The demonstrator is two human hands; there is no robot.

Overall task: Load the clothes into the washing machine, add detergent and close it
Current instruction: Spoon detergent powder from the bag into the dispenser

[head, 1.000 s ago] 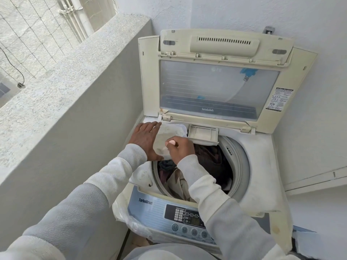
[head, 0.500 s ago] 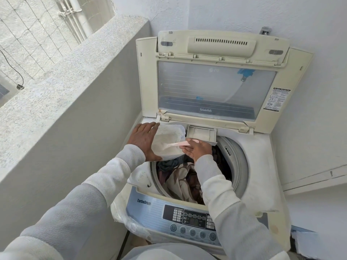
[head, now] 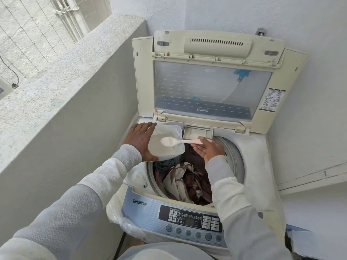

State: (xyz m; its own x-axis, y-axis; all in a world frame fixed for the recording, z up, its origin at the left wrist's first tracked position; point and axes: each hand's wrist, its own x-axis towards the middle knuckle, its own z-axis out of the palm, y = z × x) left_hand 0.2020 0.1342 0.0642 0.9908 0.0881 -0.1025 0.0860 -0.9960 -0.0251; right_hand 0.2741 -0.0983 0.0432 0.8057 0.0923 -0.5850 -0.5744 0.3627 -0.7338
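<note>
Head view: clothes [head: 184, 181] lie in the drum [head: 235, 162]; left hand [head: 139, 139] grips the tub [head: 165, 152], right hand [head: 208, 149] pinches a heaped spoon [head: 179, 141] above it. Pouring and shutting the lid [head: 212, 87] seem left.

A speckled concrete ledge [head: 56, 76] runs left, white pipes [head: 73, 17] beyond it.

The left hand [head: 139, 141] cups; the right hand [head: 208, 149] pinches, palm up.
</note>
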